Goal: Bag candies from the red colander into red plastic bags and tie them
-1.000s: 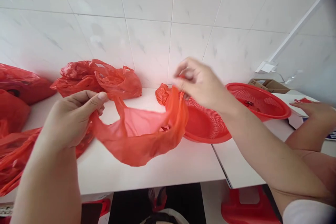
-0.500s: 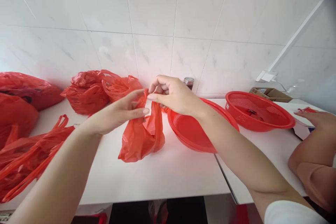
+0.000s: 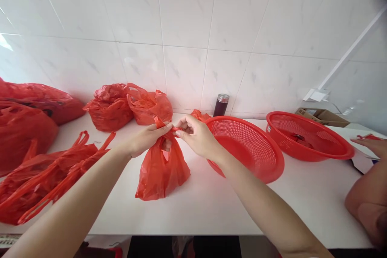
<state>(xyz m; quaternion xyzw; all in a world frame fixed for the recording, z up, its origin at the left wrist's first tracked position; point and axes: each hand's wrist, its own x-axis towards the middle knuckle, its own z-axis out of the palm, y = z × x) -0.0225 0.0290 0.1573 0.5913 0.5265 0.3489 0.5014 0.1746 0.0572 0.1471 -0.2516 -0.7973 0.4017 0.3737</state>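
A red plastic bag point(image 3: 162, 171) with a bulging bottom hangs or rests over the white table point(image 3: 211, 213) in front of me. My left hand point(image 3: 151, 137) is closed round its gathered neck, the thumb lying on top. The fingertips of my right hand point(image 3: 193, 133) pinch a strip of the same bag, one of its handles, just right of the neck. Both hands nearly touch. What the bag contains is hidden by the plastic. To the right of my right hand stands a red plastic colander basket point(image 3: 242, 145).
Several filled red bags, among them a tied one point(image 3: 110, 109) and a loose-handled one point(image 3: 57, 173), lie on the left. At the back stands a dark thermos point(image 3: 221, 105). On the right are a second red basket point(image 3: 311, 135), a cardboard box point(image 3: 323, 117) and another person's arm point(image 3: 369, 193).
Both hands have moved lower and closer together. The bag's handles, held apart before, are now crossed or twisted at the neck. The white piece seen at the left thumb no longer shows.
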